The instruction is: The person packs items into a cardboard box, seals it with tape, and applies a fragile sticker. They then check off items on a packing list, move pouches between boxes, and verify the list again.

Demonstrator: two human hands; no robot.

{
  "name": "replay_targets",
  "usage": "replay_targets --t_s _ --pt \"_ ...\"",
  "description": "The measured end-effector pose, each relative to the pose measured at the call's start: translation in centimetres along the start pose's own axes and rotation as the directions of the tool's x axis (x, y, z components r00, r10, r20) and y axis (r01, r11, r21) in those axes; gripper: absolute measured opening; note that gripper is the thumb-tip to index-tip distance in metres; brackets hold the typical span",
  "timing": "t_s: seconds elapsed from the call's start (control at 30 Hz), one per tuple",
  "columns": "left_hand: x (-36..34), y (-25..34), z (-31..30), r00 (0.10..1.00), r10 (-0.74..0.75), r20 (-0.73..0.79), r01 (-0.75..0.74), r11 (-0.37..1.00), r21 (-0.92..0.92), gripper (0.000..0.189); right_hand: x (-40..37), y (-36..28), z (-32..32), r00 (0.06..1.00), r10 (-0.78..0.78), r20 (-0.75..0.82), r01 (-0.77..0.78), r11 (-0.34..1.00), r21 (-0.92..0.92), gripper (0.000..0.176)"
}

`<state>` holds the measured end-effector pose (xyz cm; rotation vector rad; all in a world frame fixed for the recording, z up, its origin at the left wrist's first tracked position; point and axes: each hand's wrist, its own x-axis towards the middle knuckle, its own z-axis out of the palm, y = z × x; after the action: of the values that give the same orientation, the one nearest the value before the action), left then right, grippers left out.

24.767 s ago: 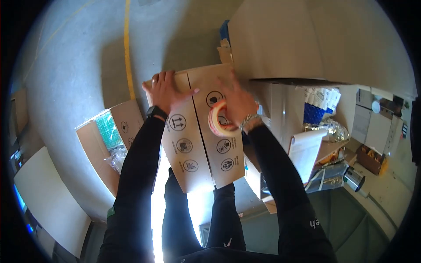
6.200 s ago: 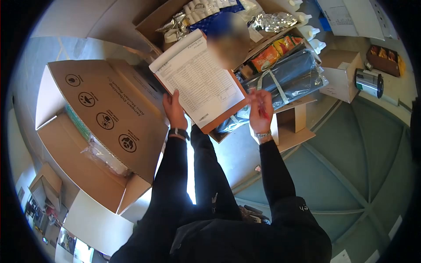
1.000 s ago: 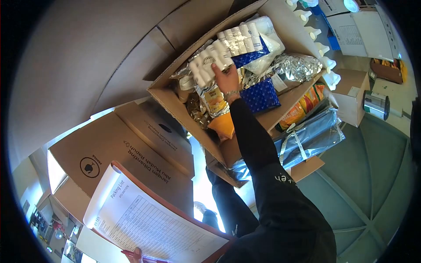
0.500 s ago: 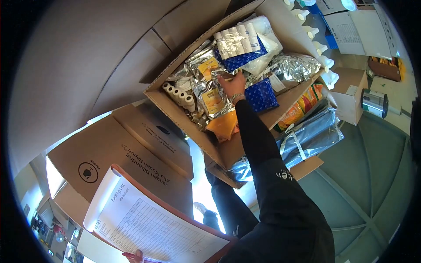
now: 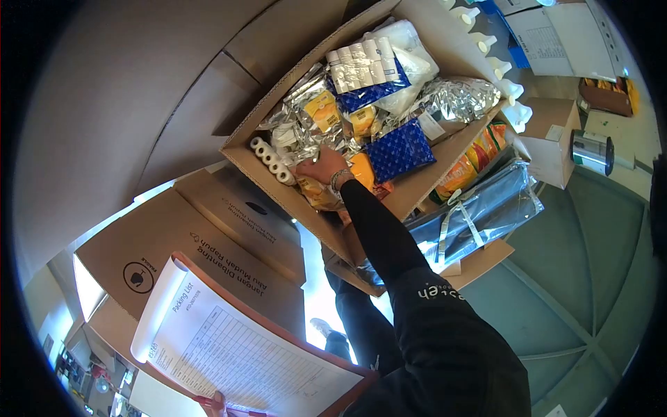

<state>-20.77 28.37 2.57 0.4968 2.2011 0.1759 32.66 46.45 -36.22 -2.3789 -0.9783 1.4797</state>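
My right hand [image 5: 323, 167] reaches into an open cardboard box [image 5: 278, 205], its fingers closed on a silver foil pouch near the left end. White rolls [image 5: 272, 161] lie just left of it. Right of the hand are a dark blue patterned packet [image 5: 401, 151] and an orange packet [image 5: 361, 167]. More white rolls in clear wrap [image 5: 361, 65] rest on another blue packet [image 5: 368, 97]. At the bottom edge, my left hand [image 5: 219, 402] is partly visible, holding a clipboard with a packing list [image 5: 243, 347] and a red pen [image 5: 206, 402].
Closed cartons [image 5: 229, 243] stand left, below the open box. Silver wrapped packages [image 5: 479, 215] and a bright orange-red bag [image 5: 476, 158] lie along its right side. White bottles [image 5: 511, 90] line the far end. A metal canister [image 5: 592, 153] stands by a small carton [image 5: 549, 142] at right.
My right hand has moved left and down inside the box, toward the white rolls. The silver pouches and orange packet under it have shifted. The clipboard is nearly still.
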Motion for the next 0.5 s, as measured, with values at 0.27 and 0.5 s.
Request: replay_targets --t_s 0.27,0.5 --pt "0.4 -0.9 -0.8 0.999 0.045 -0.009 -0.044 0.993 0.108 0.030 1.9 5.3 -1.8 0.997 -0.029 0.075 0.027 0.999 0.034 0.073" --pt "-3.0 2.8 2.0 1.000 -0.010 -0.007 0.011 0.995 0.102 0.041 5.3 0.6 -5.8 0.839 -0.539 -0.071 0.497 0.813 -0.302 0.034"
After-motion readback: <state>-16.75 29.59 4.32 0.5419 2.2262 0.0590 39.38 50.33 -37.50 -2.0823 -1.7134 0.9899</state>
